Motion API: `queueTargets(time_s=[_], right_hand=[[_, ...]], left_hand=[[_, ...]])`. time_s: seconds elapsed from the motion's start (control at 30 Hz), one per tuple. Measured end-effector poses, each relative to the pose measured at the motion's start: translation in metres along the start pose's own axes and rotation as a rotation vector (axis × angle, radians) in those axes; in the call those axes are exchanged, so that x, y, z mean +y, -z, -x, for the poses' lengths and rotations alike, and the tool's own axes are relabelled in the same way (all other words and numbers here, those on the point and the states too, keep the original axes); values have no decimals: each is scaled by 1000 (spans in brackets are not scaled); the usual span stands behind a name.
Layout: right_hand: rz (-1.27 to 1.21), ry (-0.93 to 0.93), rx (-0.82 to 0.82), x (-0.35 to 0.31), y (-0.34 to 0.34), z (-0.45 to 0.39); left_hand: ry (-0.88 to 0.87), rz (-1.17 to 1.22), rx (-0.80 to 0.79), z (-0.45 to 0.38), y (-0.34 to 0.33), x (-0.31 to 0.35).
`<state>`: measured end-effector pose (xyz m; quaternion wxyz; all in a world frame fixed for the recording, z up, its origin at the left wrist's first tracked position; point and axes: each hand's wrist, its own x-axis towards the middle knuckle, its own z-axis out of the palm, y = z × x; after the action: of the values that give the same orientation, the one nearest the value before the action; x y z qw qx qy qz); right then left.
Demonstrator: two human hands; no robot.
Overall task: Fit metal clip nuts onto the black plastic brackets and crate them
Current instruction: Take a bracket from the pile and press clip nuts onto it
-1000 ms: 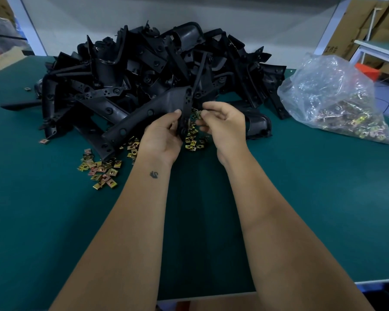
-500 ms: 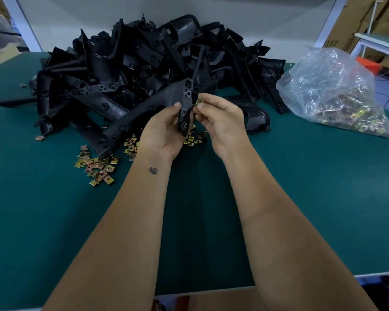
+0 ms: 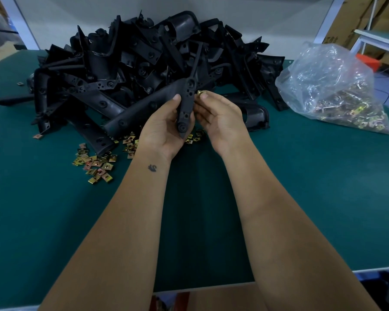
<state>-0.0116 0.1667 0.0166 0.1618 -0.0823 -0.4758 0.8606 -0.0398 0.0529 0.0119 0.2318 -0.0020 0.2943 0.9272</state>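
My left hand [image 3: 164, 129] grips a long black plastic bracket [image 3: 188, 102] by its narrow perforated flange, holding it up over the green table. My right hand [image 3: 220, 117] pinches a brass-coloured clip nut [image 3: 200, 93] between thumb and forefinger, right against the flange's right edge. Behind the hands lies a big heap of black brackets [image 3: 133, 61]. Loose clip nuts [image 3: 97, 163] are scattered on the table left of my left wrist, and more clip nuts [image 3: 194, 138] lie under the hands.
A clear plastic bag [image 3: 332, 86] with several clip nuts sits at the right back of the green table [image 3: 323, 187]. Cardboard boxes [image 3: 373, 19] and another bench stand beyond it. The table's front edge runs below my forearms. No crate is in view.
Both hands have lifted the bracket slightly off the table. My right hand picked up a clip nut and brought it to the flange's edge.
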Motion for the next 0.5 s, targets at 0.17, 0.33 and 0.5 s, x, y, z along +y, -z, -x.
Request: queueTargets(time_s=[0.17,0.33,0.5], right_hand=[[67,-13,-30,2,-1,0],[55,-14,-23,2,-3,0],[32,-26,-58,0,-3,3]], left_hand=[[19,-2,4,-1,2,-1],[35,-1,17,-3,1,-1],[24,24,13,-4,3,-2]])
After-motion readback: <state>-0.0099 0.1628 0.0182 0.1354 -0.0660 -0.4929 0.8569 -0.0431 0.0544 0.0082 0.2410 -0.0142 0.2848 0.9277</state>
